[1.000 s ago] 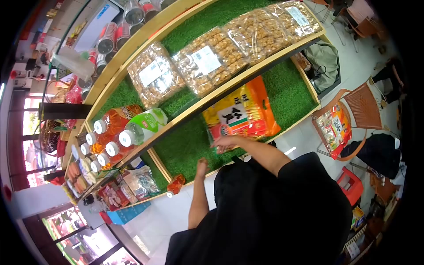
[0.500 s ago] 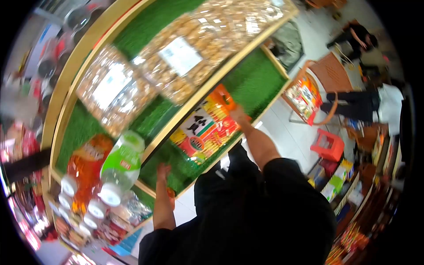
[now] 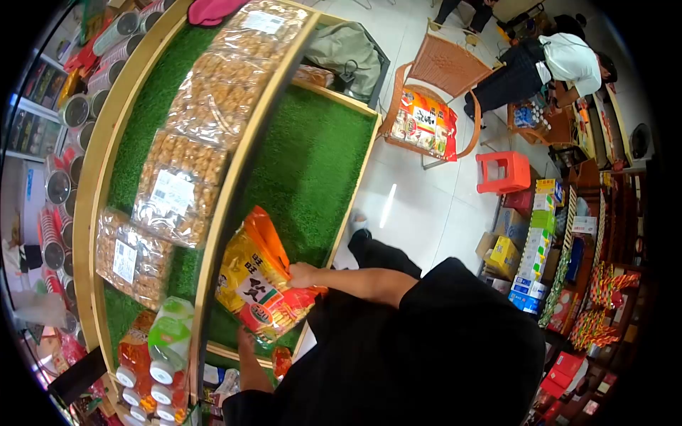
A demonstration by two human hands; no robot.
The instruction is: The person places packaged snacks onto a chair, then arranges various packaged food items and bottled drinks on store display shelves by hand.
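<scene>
A yellow and orange snack bag (image 3: 259,287) lies on the green turf of the lower shelf (image 3: 305,163), near its lower end. My right hand (image 3: 304,275) is closed on the bag's right edge. At the bag's bottom corner is my left hand (image 3: 245,342), its fingers partly hidden by the bag, so its grip cannot be made out. Just below the bag, a small orange bottle (image 3: 282,361) rests by the shelf's wooden divider.
Packs of brown snacks (image 3: 174,188) and several bottles (image 3: 170,337) fill the upper shelf. A wicker chair (image 3: 447,64) holds another snack bag (image 3: 424,124). Beyond stand a red stool (image 3: 503,172) and a person in a white top (image 3: 572,62), bending over.
The view has turned toward the right. The snack bag now lies nearer the shelf's bottle end, turned at a different angle, with my right hand still at its edge. My left hand is now at its corner.
</scene>
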